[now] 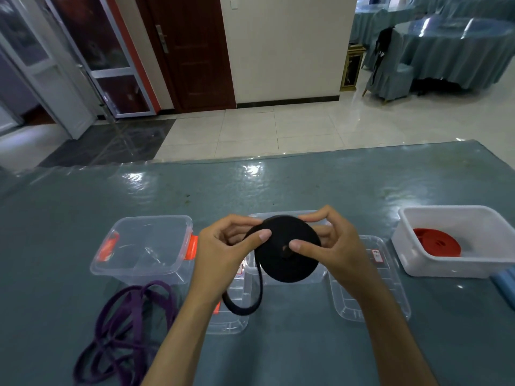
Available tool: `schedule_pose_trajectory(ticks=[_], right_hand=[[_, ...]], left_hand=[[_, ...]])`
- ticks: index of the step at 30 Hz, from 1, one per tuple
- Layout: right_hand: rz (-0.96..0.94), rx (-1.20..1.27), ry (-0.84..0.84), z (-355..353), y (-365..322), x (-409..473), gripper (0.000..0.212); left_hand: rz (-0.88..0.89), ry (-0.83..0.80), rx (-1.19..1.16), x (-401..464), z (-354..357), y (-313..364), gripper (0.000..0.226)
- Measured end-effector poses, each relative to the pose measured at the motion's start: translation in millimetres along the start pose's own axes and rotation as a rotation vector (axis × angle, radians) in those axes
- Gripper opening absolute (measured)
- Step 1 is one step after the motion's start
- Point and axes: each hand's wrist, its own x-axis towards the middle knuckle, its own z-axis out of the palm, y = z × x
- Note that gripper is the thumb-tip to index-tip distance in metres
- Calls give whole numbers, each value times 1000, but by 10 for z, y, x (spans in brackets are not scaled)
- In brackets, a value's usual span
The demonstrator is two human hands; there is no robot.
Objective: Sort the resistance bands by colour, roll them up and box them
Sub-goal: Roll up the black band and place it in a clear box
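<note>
Both hands are clamping the black band coil above the middle clear box: left hand feeding the tail, right hand pinching the hub; even tension should be keeping the turns tight.

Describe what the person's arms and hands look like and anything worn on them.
Both forearms are bare as far as the view shows: no sleeves, gloves, watch or bracelet. The left hand and right hand carry no visible rings. Fingernails are short and unpainted. No cables or markings show.
</note>
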Motion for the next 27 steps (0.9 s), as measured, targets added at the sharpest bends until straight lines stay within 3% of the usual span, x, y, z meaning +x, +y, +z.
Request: schedule_pose_trajectory(ticks=[4,8,15,20,24,27], right_hand=[[-37,-34,88,-37,75,12,45],[29,-31,26,-39,135,0,44],[-54,-46,164,-55,261,5,40],[100,22,66,-134,309,-32,25],[41,6,174,-178,351,-15,15],[36,18,249,-137,430,-30,22]], left_hand=[[-56,-140,-16,-2,-25,-78,40],[-63,-101,-8,9,-30,-121,38],[-89,-142,-7,-5,61,-231,30],[-81,-115,79,7,50,-289,26],[-156,-122,66,-38,86,-415,29],[-192,-98,49,-68,67,-484,40]])
